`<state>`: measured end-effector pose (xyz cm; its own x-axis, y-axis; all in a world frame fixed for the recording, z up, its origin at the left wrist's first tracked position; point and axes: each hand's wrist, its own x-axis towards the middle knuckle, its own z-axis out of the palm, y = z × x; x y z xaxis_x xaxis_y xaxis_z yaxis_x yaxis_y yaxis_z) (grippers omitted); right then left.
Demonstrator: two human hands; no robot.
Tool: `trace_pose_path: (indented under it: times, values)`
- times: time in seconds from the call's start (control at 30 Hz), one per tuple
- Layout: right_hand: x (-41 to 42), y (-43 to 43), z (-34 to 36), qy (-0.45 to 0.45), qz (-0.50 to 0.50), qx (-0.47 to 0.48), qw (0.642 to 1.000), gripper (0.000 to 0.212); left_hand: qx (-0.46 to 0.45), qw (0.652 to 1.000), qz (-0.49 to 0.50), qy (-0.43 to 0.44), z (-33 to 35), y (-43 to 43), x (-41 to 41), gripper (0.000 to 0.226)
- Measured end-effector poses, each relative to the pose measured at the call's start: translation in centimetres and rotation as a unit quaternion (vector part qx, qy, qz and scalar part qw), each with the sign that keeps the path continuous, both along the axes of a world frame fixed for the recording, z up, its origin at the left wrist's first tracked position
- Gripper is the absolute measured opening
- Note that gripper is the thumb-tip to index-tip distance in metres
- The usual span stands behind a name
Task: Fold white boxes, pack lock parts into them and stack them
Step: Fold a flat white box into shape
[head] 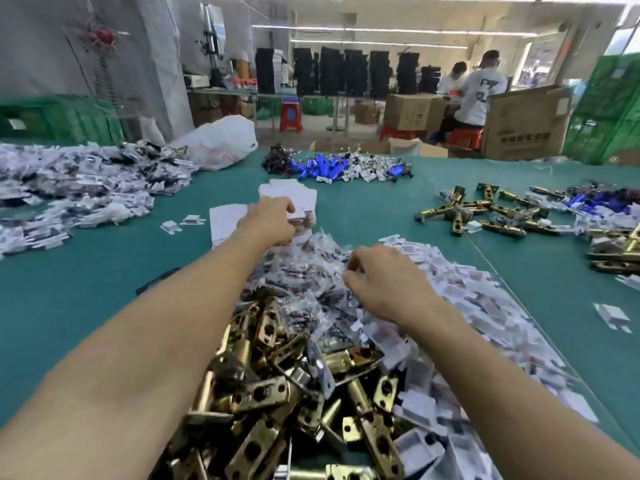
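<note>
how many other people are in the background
2, both back right: a seated person in a white printed t-shirt, and another person in white just left of them. Others may be hidden behind brown cardboard boxes.

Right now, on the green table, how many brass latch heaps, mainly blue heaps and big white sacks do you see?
Brass latch heaps: 2, the near heap and the right-hand spread
Mainly blue heap: 1
White sack: 1
Total: 4
</note>
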<state>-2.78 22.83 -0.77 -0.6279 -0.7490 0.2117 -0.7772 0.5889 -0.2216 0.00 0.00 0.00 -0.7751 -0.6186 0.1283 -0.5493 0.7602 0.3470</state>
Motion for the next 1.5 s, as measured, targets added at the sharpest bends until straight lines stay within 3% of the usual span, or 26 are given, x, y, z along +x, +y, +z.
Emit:
trace_pose_path:
  times: [0.17,0.37,0.73,0.83,0.9,1.0,1.1,1.17,1.3,1.43,1.5]
  values:
    - [-1.9,-1.2,-1.3,-0.04,0.009,0.039,0.998,0.024,-0.026,0.999,0.006,-0.038,-2.5,-1.4,-1.9,0.049]
    - [-2.6,-2.1,-1.8,-0.063,0.021,0.032,0.997,0.024,-0.193,0.975,0.013,-0.106,-1.8,-2.6,-2.8,0.042]
    - [-3.2,-1.9,-2.3,-0.129,0.032,-0.007,0.991,0.021,-0.058,0.997,-0.02,-0.042,-0.4,-4.2,-2.0,0.032]
    - [-3.3,-1.9,-2.6,-0.136,0.033,-0.015,0.99,0.023,-0.086,0.995,-0.035,-0.044,-0.2,-4.3,-1.5,0.018]
    - [-3.4,-1.9,-2.6,-0.139,0.026,-0.013,0.99,0.021,-0.162,0.985,-0.029,-0.051,0.0,-3.8,-1.2,0.02]
    - [-3.1,-1.9,-2.1,-0.136,0.008,-0.003,0.991,0.022,-0.294,0.955,0.012,0.027,1.1,-1.8,-0.3,0.015]
    - [-2.2,-1.9,-1.0,-0.133,-0.005,-0.084,0.987,0.036,-0.288,0.938,-0.012,0.194,2.8,1.4,1.4,0.018]
    - [-1.1,-1.9,0.1,-0.244,-0.009,-0.218,0.945,0.051,-0.269,0.921,-0.054,0.277,4.0,4.0,2.8,0.015]
    - [1.1,-1.8,2.5,-0.458,-0.012,-0.392,0.797,0.069,-0.236,0.898,-0.137,0.345,4.8,9.6,5.7,0.013]
    - [2.6,-0.4,3.6,-0.524,-0.036,-0.49,0.696,0.061,-0.089,0.9,-0.159,0.397,4.6,13.4,7.4,0.013]
    - [2.7,0.7,3.4,-0.509,-0.043,-0.521,0.684,0.061,-0.019,0.899,-0.151,0.411,4.8,14.5,8.2,0.018]
